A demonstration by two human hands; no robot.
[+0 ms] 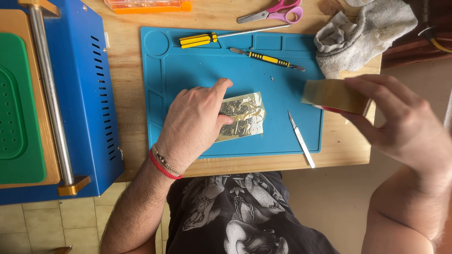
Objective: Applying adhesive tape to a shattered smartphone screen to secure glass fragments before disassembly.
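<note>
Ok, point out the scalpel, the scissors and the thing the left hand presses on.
scalpel (301,140), head view, middle of its handle.
scissors (278,11), head view, where blades meet pink handles.
shiny flat panel (245,120), head view, bare part beside left hand (195,124).

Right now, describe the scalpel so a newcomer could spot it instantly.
Find the blue work mat on the wooden table. Near its lower right corner, right of the foil-covered flat piece under the left hand, lies the scalpel. It is plain silver and slanted; the two screwdrivers at the mat's top have yellow-and-black handles.

Shiny gold foil sheet (244,117) flat; tan block (332,95) held aloft.
</note>
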